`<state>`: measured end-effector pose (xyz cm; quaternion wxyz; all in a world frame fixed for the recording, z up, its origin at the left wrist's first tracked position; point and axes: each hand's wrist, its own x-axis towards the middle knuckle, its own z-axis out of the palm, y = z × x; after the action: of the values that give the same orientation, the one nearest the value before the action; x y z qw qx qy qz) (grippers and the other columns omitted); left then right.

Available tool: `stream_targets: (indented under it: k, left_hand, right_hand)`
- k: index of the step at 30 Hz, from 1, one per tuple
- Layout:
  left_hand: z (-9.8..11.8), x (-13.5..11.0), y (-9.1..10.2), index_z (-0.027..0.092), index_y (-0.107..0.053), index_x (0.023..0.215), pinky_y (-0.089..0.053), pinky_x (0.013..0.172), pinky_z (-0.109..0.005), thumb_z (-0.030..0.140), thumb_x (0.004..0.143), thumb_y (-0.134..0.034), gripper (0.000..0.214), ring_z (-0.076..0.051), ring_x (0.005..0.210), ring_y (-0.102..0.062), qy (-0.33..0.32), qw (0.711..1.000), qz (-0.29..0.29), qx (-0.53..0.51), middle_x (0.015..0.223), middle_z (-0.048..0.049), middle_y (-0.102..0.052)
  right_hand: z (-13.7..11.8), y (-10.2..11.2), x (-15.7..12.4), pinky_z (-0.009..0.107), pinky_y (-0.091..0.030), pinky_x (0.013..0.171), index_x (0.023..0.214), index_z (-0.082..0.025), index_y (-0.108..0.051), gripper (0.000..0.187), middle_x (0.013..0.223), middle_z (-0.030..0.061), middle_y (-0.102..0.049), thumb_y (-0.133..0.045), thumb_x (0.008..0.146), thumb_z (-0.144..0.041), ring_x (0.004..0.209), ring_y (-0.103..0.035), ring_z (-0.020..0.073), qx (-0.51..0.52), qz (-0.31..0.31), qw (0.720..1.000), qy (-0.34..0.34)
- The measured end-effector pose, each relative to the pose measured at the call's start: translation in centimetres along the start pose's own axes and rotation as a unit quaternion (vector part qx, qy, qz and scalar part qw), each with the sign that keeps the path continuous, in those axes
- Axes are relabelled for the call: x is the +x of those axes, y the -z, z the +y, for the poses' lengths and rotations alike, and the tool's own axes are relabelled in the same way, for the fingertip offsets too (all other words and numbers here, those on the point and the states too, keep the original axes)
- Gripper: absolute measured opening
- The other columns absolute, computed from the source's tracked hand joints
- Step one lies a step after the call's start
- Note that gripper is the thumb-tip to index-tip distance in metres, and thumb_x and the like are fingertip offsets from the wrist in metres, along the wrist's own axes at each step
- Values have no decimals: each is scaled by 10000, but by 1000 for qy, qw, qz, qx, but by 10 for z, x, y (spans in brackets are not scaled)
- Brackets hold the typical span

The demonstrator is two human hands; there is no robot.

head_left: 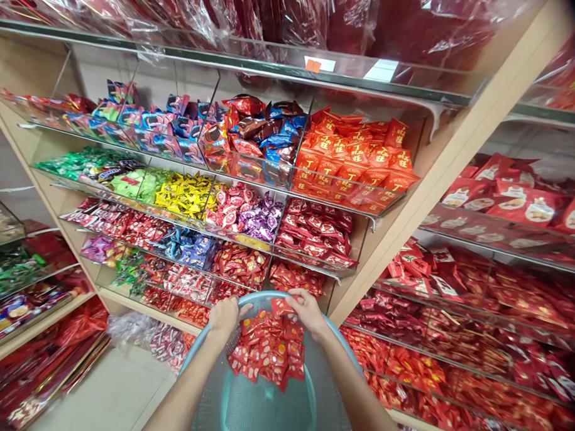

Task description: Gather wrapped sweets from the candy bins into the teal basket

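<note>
A round light-green plastic basket (268, 422) is in front of me at bottom centre. Red candy packets (269, 350) with small printed spots lie heaped in its far half. On the far left of the rim, my left hand (225, 317) is closed around the edge, its thumb on the inner side. My right hand (308, 312), at the far right of the rim, pinches one red candy packet (281, 306) between thumb and fingers, just above the heap. The fingers of my left hand are partly hidden behind the rim.
Tilted shelves of wrapped sweets (187, 196) rise ahead, split by clear dividers. Behind the basket is a bin of red packets (297, 277). A wooden upright (440, 164) separates another rack of red packets (453, 322) on the right. Floor tiles (121, 386) show at lower left.
</note>
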<state>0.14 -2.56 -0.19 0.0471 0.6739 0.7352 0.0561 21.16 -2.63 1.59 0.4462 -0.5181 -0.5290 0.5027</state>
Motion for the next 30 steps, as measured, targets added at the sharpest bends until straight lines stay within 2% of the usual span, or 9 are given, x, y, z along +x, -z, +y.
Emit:
stream_targets:
  k: [3,7,10,13,17,21,24,30]
  left_hand:
    - [0,0,1,156,-554,905,-414,655,-315,642,721,-244,605,-248,801,-580,-2,1000,-2,0,823,-117,-624]
    - [-1,0,1,159,-557,894,-415,652,-314,615,741,-235,578,-244,804,-583,-1,1000,-14,-8,835,-125,-624]
    - [-1,1,0,162,-564,878,-417,650,-313,610,746,-226,577,-247,807,-583,4,1000,-15,-14,845,-127,-623]
    - [0,1,-1,159,-568,881,-422,643,-321,613,746,-210,594,-260,805,-580,3,1000,-8,-10,835,-121,-625]
    - [1,-1,0,155,-572,889,-420,655,-320,605,751,-215,591,-256,814,-577,5,1000,-17,-5,848,-124,-622]
    - [2,-2,2,158,-575,894,-418,669,-323,599,754,-225,580,-252,822,-578,9,1000,-18,-6,853,-131,-622]
    - [2,-2,1,155,-582,890,-422,658,-334,599,755,-219,589,-260,818,-580,16,1000,-22,-7,852,-143,-621]
    - [2,-3,0,157,-581,895,-428,656,-341,606,751,-211,600,-262,810,-584,11,1000,-11,-4,843,-142,-623]
  right_hand:
    - [-10,-13,-13,177,-364,366,910,-205,-460,390,584,-62,-512,-567,639,-464,413,-501,77,17,-77,997,-23]
    - [-24,-23,-35,235,-461,531,933,-209,-473,400,665,-46,-548,-589,629,-440,536,-566,96,53,-133,988,-55]
    - [-24,-19,-47,273,-474,605,954,-206,-496,402,767,-8,-581,-570,643,-450,654,-580,129,35,-118,991,-44]
    - [-16,-5,-54,288,-463,649,893,-188,-538,345,838,27,-594,-535,674,-454,752,-561,160,-22,-75,997,21]
    - [-5,15,-60,291,-435,686,812,-175,-553,290,796,32,-598,-526,690,-436,756,-547,173,-95,-11,991,90]
    - [-2,18,-70,274,-420,658,819,-188,-555,251,787,21,-591,-506,713,-409,729,-532,165,-163,-13,981,105]
    - [-6,7,-78,274,-398,676,843,-216,-560,199,791,8,-580,-493,737,-370,738,-513,159,-277,-18,951,133]
    - [-11,-20,-78,266,-346,769,889,-229,-511,127,874,2,-573,-415,811,-255,847,-484,140,-460,-80,847,256]
